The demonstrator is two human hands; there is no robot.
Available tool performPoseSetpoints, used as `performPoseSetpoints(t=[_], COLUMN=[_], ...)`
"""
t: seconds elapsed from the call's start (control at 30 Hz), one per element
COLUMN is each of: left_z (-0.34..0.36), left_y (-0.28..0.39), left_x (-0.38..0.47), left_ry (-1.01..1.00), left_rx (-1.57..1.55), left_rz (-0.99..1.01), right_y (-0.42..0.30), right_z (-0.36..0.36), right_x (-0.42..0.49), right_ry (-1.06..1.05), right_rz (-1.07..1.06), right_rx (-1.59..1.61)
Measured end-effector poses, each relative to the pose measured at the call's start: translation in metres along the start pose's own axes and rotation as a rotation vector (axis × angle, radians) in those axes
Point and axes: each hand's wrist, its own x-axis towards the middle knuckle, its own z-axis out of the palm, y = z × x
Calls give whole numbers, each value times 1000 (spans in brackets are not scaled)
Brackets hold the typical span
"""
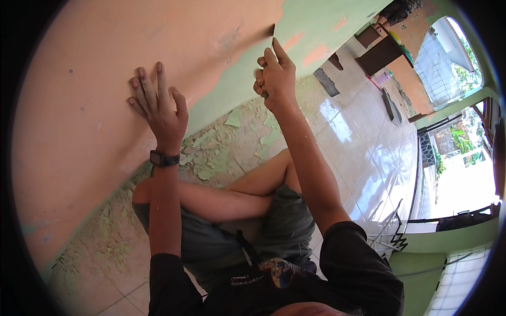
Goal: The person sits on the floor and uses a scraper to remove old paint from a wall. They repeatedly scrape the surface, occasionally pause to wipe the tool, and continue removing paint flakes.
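Observation:
My left hand (pixel 164 112) lies against the bare orange part of the wall (pixel 99 79), fingers spread, with a dark watch on its wrist. Farther right, my right hand (pixel 278 75) grips a thin-bladed scraper (pixel 273 31), seen almost edge-on. Its handle is mostly hidden in my fist. The blade's tip is at the ragged border between the orange surface and the green paint (pixel 316 27); whether it touches cannot be made out. Loose green paint flakes (pixel 209 154) litter the floor along the wall's base, below and between my hands.
I sit cross-legged on the tiled floor (pixel 355 158). A dark flat piece (pixel 327 82) lies near the wall. Beyond are dark wooden furniture (pixel 381 55), a purple container (pixel 383 77), a dustpan (pixel 391 106) and another person (pixel 397 12). A metal folding rack (pixel 385 241) stands right.

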Motion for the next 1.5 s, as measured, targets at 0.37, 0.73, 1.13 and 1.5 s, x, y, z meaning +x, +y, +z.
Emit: performPoseSetpoints(t=[0.37, 0.73, 1.13, 1.5], left_z=[0, -1, -2, -1], left_y=[0, 0, 1, 0], left_x=[0, 0, -5, -5], left_ry=[-10, 0, -20, -3], left_rx=[-21, -6, -7, -22], left_rz=[-16, 8, -18, -5], right_y=[10, 4, -2, 10], right_z=[4, -5, 2, 4], right_x=[-11, 6, -2, -2], right_ry=[-48, 8, -25, -27], right_rz=[18, -59, -44, -85], right_rx=[-39, -103, -63, -146])
